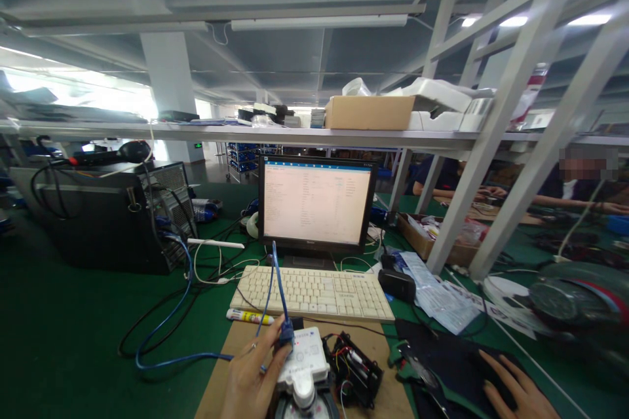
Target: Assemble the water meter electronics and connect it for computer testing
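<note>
My left hand (255,370) pinches the blue plug (285,332) of a blue cable (279,278) between thumb and fingers, at the upper left edge of a white box-shaped device (309,355) with printed markings and a small red light. Whether the plug is fully seated cannot be seen. A round grey-rimmed part (307,404) sits below the device, cut off by the frame. To its right lies a black open housing (356,370) with coloured wires. My right hand (518,386) rests curved over a dark computer mouse (500,376), partly hidden, on the black mat (457,366).
A lit monitor (314,203) stands behind a cream keyboard (314,291). A yellow-and-white marker (249,317) lies before it. A black computer tower (108,216) is at left. Green-handled cutters (417,370) lie on the mat. Metal shelf posts (457,163) rise at right; two people sit beyond.
</note>
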Demonstrator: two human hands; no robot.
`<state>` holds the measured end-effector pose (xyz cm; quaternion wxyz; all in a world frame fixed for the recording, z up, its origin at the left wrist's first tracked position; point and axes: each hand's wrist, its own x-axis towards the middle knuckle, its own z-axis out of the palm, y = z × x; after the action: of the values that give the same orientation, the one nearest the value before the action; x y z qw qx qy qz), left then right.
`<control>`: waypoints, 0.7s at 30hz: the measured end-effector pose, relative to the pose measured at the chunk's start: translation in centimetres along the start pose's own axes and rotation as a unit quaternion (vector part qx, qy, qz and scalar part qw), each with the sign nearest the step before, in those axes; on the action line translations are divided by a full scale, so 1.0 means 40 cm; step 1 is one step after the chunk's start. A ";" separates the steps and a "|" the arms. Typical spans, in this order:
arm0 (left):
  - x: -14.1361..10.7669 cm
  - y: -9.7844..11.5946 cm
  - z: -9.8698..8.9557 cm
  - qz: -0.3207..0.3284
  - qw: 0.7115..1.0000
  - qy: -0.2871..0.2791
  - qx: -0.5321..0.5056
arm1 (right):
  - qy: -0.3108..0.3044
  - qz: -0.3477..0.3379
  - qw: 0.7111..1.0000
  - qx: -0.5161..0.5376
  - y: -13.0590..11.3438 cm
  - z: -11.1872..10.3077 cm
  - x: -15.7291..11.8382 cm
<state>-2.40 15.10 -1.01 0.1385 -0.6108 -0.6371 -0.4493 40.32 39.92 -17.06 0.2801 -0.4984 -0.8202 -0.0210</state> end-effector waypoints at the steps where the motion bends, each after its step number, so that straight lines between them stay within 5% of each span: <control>1: -0.001 -0.001 0.000 -0.007 1.000 -0.007 -0.003 | 0.006 0.007 1.000 0.000 -0.003 -0.002 0.000; 21: 0.002 0.004 -0.005 -0.003 1.000 -0.005 0.019 | -0.016 0.031 0.999 0.014 0.032 0.026 -0.010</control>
<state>-2.35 14.99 -0.78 0.1459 -0.6085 -0.6479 -0.4344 41.08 40.56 -18.44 0.2745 -0.5197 -0.8090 0.0067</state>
